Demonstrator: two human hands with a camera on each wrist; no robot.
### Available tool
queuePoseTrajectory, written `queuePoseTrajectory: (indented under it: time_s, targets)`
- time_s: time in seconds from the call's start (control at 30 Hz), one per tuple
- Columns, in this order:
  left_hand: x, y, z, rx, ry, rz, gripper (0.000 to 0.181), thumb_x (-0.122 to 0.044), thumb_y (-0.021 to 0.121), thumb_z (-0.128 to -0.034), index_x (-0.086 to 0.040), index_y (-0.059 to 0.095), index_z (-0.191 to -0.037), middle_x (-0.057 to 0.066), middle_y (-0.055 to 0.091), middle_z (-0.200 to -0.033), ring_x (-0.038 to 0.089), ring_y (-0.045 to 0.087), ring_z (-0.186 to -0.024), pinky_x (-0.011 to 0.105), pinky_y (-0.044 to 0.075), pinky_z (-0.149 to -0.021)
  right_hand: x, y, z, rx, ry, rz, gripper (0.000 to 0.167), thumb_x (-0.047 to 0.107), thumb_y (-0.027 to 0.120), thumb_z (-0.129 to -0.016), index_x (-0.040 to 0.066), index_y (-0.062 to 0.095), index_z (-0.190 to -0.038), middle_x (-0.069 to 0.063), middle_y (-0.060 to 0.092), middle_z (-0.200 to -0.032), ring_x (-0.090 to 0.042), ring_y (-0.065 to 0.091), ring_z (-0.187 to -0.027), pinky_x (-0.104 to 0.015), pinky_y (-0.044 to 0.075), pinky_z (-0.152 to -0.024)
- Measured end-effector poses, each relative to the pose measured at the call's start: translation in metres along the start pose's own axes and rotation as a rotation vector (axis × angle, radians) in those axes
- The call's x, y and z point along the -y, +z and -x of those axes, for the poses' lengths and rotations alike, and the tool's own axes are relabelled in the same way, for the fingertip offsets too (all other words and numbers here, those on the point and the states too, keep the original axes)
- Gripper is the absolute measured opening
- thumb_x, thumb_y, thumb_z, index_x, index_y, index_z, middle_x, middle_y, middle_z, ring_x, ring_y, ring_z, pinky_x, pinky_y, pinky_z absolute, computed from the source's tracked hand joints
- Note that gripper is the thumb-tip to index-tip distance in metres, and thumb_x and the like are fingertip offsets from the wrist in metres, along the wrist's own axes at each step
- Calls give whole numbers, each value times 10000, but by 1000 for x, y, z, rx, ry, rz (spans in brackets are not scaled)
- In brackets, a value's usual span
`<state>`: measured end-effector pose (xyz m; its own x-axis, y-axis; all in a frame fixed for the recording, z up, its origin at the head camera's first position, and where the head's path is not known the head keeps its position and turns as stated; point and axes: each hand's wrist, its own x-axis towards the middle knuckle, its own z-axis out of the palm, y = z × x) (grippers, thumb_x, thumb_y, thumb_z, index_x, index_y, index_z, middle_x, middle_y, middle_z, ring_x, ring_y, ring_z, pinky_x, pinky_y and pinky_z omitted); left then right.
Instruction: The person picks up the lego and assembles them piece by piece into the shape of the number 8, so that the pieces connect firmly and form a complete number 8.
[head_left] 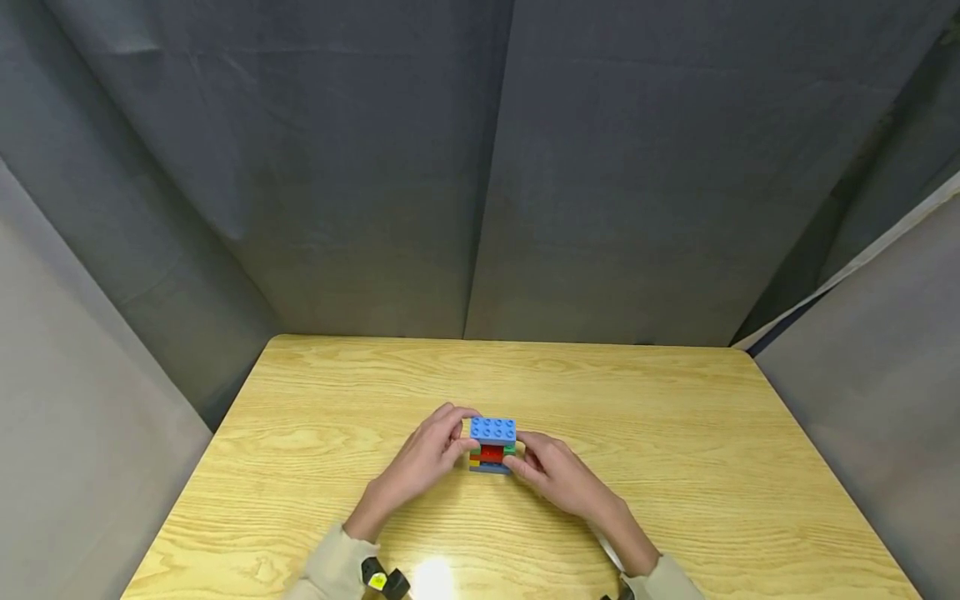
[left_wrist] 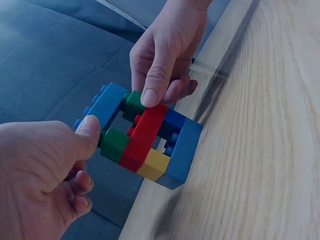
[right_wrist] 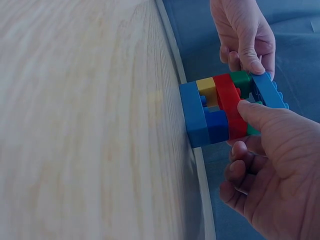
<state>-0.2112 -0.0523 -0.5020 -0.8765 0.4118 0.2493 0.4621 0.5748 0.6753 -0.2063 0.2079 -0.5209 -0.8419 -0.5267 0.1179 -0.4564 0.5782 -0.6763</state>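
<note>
A small stack of toy building bricks stands on the wooden table between both hands. At its base is a blue brick (left_wrist: 182, 155), with a yellow brick (left_wrist: 154, 165) and a dark blue brick (right_wrist: 217, 126) on it. A long red brick (left_wrist: 145, 135) lies across those two, topped by two green bricks (left_wrist: 114, 144). Uppermost is a long blue brick (head_left: 492, 430), studs up; whether it is fully seated I cannot tell. My left hand (head_left: 427, 454) pinches one end of this top brick. With thumb and fingers, my right hand (head_left: 562, 477) grips the stack's other side around the red brick.
The wooden table (head_left: 337, 392) spreads around the stack. Dark grey curtains (head_left: 375, 208) hang behind it, and light grey panels (head_left: 885, 375) flank both sides. Wrist straps with small black devices (head_left: 386, 578) sit at the sleeves.
</note>
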Motion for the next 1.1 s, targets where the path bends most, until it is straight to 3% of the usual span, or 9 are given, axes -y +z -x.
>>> queuePoseTrajectory:
  time_s: [0.1, 0.3, 0.4, 0.53, 0.67, 0.9, 1.1]
  targets:
    - [-2, 0, 1, 0, 1, -2, 410, -293, 711, -996, -146, 644, -1373, -74, 475, -901, 70, 450, -742, 216, 382, -626, 0, 0, 0, -6, -9, 0, 336, 425, 586, -1070, 230, 643, -1337, 108, 493, -694, -11, 395, -573, -211, 361, -544]
    - [-6, 3, 3, -1, 20, -12, 398, -249, 722, -989, -118, 647, -1358, -72, 479, -895, 73, 450, -744, 223, 395, -625, -1, 0, 2, -16, -9, -3, 210, 435, 602, -1058, 230, 625, -1092, 79, 480, -686, -12, 371, -565, -209, 345, -537]
    - [-7, 5, 4, 4, 18, -14, 400, -235, 721, -991, -108, 642, -1362, -73, 484, -896, 73, 456, -742, 224, 406, -626, 1, -2, 5, -35, -3, -30, 309, 443, 645, -1030, 209, 639, -1232, 65, 502, -708, -15, 387, -585, -208, 353, -545]
    - [-7, 6, 5, 1, 22, -23, 406, -248, 720, -993, -113, 640, -1367, -79, 484, -898, 62, 451, -730, 215, 401, -614, 7, -5, 7, -116, -38, -70, 491, 380, 684, -1016, 116, 597, -1421, 70, 509, -750, -24, 411, -617, -221, 377, -550]
    - [-8, 5, 7, -9, 28, -16, 408, -262, 723, -989, -122, 644, -1364, -81, 482, -897, 61, 444, -726, 209, 386, -605, 12, -6, 7, -179, -89, -61, 392, 288, 674, -1035, 83, 633, -1367, 100, 490, -756, -12, 404, -613, -216, 379, -540]
    - [-6, 4, 11, -36, 4, 12, 401, -283, 762, -960, -162, 684, -1334, -82, 461, -866, 63, 440, -733, 205, 356, -612, 16, -4, 8, -179, -99, -41, 393, 245, 656, -1047, 43, 614, -1381, 123, 483, -760, 5, 402, -612, -214, 393, -547]
    - [-7, 7, 13, -100, 50, 41, 385, -212, 809, -925, -103, 721, -1283, -77, 453, -824, 57, 422, -704, 194, 342, -594, 17, -2, 9, -184, -105, -24, 368, 243, 641, -1056, 58, 622, -1374, 129, 486, -746, 3, 404, -601, -212, 395, -541]
